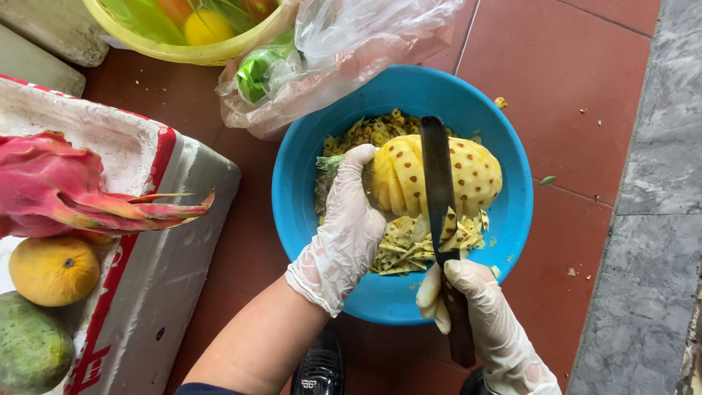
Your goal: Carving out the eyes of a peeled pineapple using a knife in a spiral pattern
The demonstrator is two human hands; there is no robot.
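- Head view: I see my left hand [349,223], gloved, closed around the end of a peeled pineapple [468,172], steadying it over a blue bowl [292,175].
- My right hand [482,307], also gloved, is wrapped tight around the handle of a knife [437,183]; its dark blade lies across the pineapple.
- Peel scraps [409,245] lie in the bowl under the fruit.
- The bowl sits on a red tile floor [578,80].
- A foam box [157,241] to the left holds a dragon fruit [58,186] and an orange fruit [53,271].
- A plastic bag [344,51] touches the bowl's far rim, beside a yellow basin [183,50].
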